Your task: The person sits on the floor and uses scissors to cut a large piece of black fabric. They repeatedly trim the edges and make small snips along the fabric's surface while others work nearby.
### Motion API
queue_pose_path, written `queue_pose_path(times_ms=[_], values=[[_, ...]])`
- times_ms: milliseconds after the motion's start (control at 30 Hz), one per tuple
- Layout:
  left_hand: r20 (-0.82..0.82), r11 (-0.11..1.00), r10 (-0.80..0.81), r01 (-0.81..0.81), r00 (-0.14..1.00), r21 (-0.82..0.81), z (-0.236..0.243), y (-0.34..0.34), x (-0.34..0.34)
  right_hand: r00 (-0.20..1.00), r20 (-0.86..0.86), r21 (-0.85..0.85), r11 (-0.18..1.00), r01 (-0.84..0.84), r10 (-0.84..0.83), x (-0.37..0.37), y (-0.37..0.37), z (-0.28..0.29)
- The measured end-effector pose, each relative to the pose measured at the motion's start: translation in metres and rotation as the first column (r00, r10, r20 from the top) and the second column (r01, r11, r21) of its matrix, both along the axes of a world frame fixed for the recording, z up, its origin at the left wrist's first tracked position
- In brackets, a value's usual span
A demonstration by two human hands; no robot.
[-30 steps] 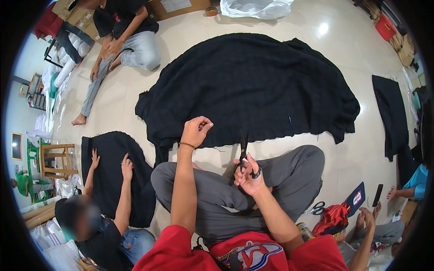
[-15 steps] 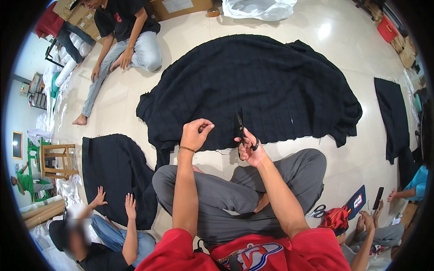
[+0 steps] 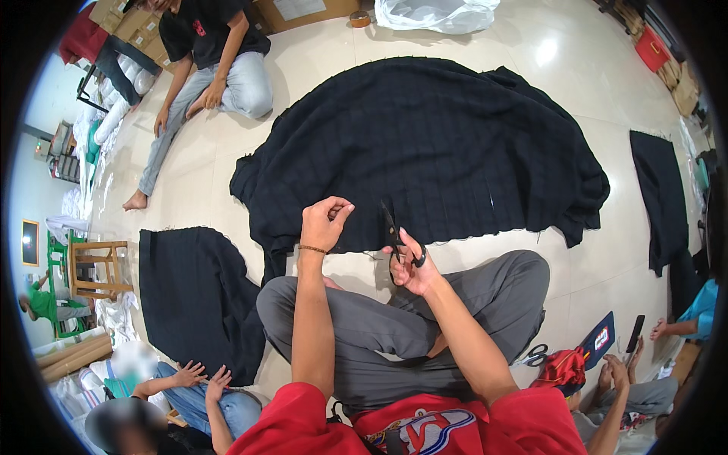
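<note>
A large dark cloth (image 3: 425, 136) lies spread in loose folds on the tiled floor before my crossed legs. Over its near edge, my right hand (image 3: 413, 267) grips black scissors (image 3: 392, 231), fingers in the handle loops and blades pointing away. To the left, my left hand (image 3: 322, 227) hovers above the cloth with thumb and fingertips pinched together. Whatever the pinch holds, if anything, is too small to make out. The scissors are apart from my left hand.
Another dark cloth (image 3: 189, 296) lies at left, where a co-worker's hands (image 3: 201, 377) rest. A seated person (image 3: 220, 68) is at the far left. More dark cloth (image 3: 658, 197) lies at right. Spare scissors (image 3: 535, 355) sit beside my right knee. A plastic bag (image 3: 436, 15) is behind.
My right hand has brought the scissors left and slightly nearer to me, tilting the blades leftward. My left hand has barely moved. The co-worker at lower left has drawn both hands nearer.
</note>
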State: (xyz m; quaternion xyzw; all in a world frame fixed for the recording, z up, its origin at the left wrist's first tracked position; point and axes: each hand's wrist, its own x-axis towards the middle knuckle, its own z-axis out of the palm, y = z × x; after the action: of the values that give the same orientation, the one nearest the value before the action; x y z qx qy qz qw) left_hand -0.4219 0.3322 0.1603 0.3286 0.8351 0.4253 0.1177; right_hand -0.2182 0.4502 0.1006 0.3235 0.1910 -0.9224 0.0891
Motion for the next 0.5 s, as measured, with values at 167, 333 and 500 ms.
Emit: queue_pose_path(times_ms=[167,333,500], values=[[-0.013,0.999,0.024,-0.024,1.0,0.022,0.005,-0.005,-0.004,0.992,0.066,0.065,0.993,0.103,-0.107,-0.024,-0.001,-0.008],[-0.023,0.99,0.128,-0.126,0.992,0.061,0.023,-0.017,-0.016,0.998,0.022,0.092,0.993,-0.067,0.065,-0.008,-0.01,0.003],[0.045,0.986,0.144,-0.147,0.989,0.074,0.032,-0.032,-0.02,0.986,-0.015,0.088,0.983,-0.163,0.165,-0.03,-0.013,0.001]])
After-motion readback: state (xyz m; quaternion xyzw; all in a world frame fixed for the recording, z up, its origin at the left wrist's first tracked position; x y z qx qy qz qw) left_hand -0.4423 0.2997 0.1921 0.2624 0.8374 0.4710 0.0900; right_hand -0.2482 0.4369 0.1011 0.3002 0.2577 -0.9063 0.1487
